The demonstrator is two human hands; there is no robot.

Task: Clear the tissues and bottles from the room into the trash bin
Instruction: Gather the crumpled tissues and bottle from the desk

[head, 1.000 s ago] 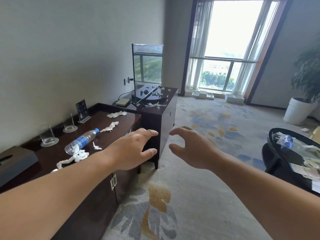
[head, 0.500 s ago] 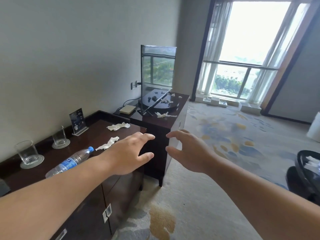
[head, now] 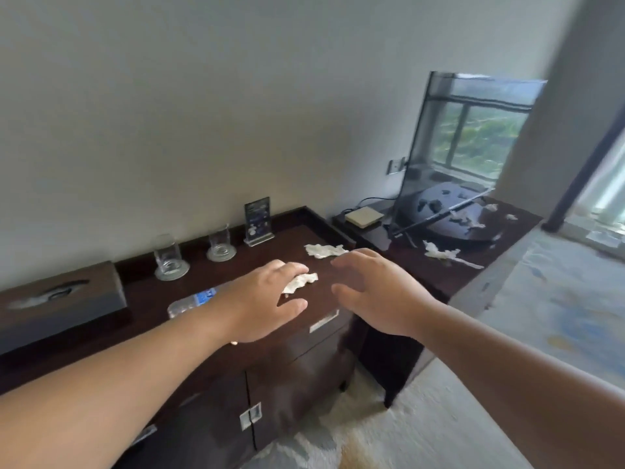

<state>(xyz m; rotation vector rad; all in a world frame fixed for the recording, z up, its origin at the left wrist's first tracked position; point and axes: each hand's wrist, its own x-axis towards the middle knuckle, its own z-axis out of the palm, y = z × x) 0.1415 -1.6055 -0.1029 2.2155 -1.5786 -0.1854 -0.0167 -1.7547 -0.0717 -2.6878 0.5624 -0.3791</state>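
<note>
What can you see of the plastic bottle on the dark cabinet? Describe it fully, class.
The plastic bottle is clear, with a blue label. It lies on its side on the dark cabinet top, in front of two glasses, right of the tissue box. Its right end is hidden behind the left forearm, so no cap shows. Blur hides whether it holds water.
</note>
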